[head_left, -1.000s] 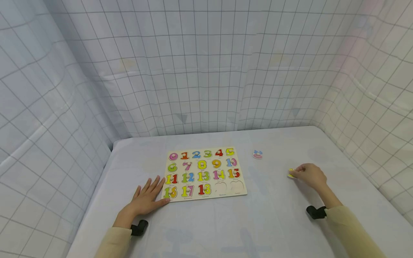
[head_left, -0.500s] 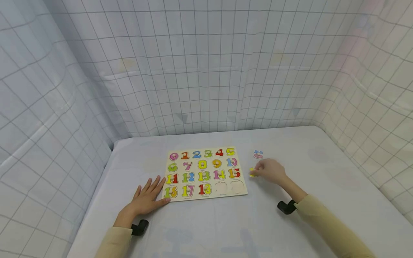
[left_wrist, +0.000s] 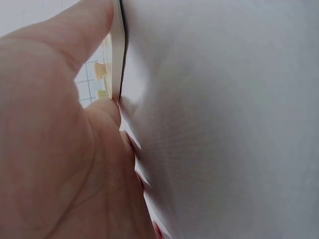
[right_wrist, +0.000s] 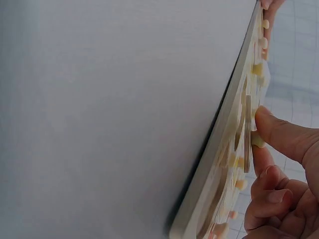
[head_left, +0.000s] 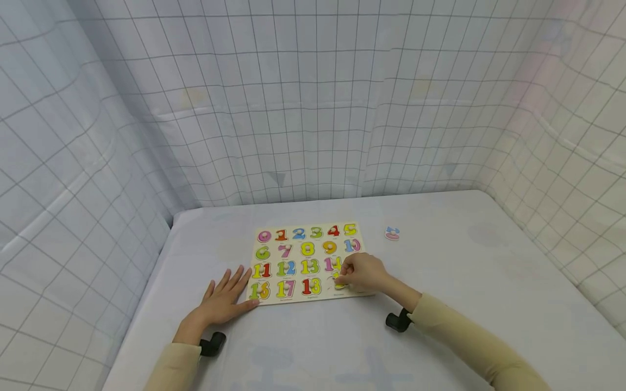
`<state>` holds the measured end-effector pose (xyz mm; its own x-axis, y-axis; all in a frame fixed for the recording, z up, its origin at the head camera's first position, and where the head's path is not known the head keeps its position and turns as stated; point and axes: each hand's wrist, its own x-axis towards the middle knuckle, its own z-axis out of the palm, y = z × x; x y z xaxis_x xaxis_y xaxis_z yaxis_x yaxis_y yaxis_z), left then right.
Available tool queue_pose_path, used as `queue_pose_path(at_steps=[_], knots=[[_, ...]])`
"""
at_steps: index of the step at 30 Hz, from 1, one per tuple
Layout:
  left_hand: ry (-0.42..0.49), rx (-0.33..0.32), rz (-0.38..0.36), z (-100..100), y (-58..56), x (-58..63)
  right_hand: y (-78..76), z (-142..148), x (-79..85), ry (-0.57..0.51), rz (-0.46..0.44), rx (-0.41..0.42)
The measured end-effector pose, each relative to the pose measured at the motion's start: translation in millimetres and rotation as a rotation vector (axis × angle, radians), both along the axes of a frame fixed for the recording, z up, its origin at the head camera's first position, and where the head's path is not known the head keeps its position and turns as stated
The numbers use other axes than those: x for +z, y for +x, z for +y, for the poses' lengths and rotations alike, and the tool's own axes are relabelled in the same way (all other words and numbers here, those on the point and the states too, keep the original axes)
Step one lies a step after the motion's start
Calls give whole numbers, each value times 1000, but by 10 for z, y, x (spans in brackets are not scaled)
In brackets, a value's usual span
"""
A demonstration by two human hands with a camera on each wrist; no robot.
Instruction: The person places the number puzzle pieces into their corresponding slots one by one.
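A wooden number puzzle board [head_left: 293, 297] lies on the table, its pegged numbers running from 0 upward in rows. My left hand [head_left: 222, 304] rests flat at the board's left edge, fingers spread and thumb over the lower-left corner. By its small knob, my right hand [head_left: 364, 271] pinches a yellow number piece [head_left: 339, 283] over the bottom row, right of the 18. In the right wrist view, thumb and finger hold the knob and the piece [right_wrist: 247, 134] stands edge-on, slightly tilted, close over the board. The bottom-right recess is mostly hidden behind the hand.
A blue and pink number piece [head_left: 392, 233] lies on the table right of the board's upper corner. White cloth walls [head_left: 313, 108] with a grid pattern stand behind and at both sides of the white-covered table [head_left: 440, 228].
My right hand has carried the yellow number piece leftward from the right side of the table to over the board's bottom row. The left hand has stayed at the board's edge.
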<state>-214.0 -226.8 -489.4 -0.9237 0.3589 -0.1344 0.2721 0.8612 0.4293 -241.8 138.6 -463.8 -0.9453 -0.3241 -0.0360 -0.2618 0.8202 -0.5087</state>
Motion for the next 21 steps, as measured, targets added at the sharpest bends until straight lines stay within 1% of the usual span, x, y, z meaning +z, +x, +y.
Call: queue_pose_path(at_steps=[7,15,21], knots=[[0,0,-2,-1,-1,7,22,-117,-42,4,1,30],[-3,0,3,-16,-18,-24,14,-122,-83,8,-1,34],[1,0,1,-6,-4,2,25,-128,-91,4,-8,32]])
